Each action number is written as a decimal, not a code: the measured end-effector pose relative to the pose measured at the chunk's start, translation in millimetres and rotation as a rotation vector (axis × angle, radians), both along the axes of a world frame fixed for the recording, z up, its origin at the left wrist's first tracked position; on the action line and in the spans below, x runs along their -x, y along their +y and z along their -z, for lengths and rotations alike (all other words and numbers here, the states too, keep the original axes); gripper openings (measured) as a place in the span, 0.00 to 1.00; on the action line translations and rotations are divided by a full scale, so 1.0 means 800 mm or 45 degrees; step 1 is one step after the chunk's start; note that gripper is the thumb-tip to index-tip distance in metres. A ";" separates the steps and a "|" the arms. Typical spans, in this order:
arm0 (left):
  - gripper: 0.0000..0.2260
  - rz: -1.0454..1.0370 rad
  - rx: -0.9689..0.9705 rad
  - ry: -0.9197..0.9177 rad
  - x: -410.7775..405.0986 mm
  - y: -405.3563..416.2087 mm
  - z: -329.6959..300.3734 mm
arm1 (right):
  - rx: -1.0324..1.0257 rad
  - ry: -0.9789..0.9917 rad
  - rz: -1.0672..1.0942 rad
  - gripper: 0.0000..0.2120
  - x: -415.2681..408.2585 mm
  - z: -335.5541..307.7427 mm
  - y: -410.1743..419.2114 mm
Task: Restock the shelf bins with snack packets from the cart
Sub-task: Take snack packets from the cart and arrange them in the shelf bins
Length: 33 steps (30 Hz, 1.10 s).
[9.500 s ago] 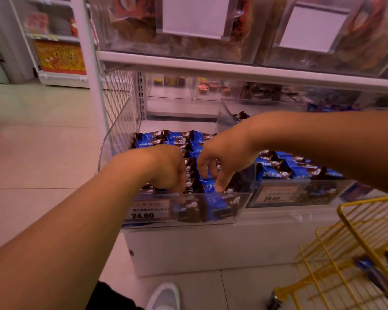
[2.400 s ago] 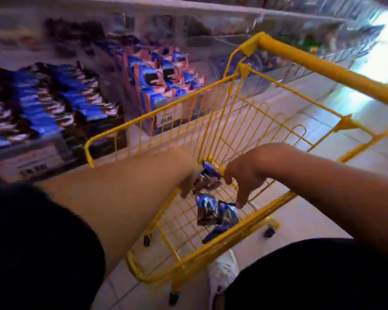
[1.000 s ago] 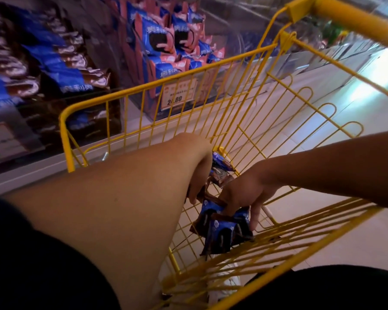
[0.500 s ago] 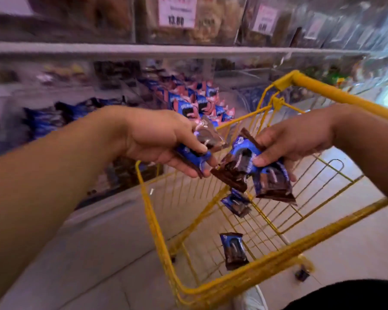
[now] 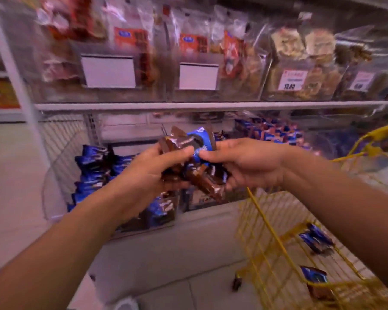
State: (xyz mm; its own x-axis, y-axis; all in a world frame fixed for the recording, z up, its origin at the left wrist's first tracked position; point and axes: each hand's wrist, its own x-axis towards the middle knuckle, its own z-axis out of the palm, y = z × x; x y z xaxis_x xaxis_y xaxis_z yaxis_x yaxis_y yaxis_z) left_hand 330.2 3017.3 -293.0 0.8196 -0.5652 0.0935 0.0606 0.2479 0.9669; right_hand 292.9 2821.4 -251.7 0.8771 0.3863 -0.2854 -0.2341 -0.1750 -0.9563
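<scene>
Head view: left hand [image 5: 148,175] and right hand [image 5: 251,164] both pinch one loose bunch of blue-and-brown foil snack packets [image 5: 193,157], held above the clear plastic shelf bin [image 5: 54,175]. Risky: that untidy clutch could spill beside the yellow wire cart [image 5: 267,231].
</scene>
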 end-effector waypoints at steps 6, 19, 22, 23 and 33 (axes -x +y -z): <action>0.24 -0.224 0.217 -0.056 -0.042 0.029 0.006 | -0.374 -0.007 0.243 0.18 -0.024 0.036 0.063; 0.34 0.347 0.322 -0.179 -0.070 0.074 0.028 | -0.883 0.346 -0.066 0.11 -0.031 0.074 0.104; 0.28 0.316 0.270 -0.122 -0.070 0.077 0.030 | -0.854 0.348 0.005 0.12 -0.025 0.083 0.106; 0.24 0.195 0.230 -0.072 -0.070 0.073 0.030 | -0.779 0.309 0.030 0.12 -0.023 0.085 0.105; 0.36 -0.091 -0.243 0.419 -0.077 0.053 0.024 | -0.150 -0.498 0.439 0.25 -0.007 0.061 0.052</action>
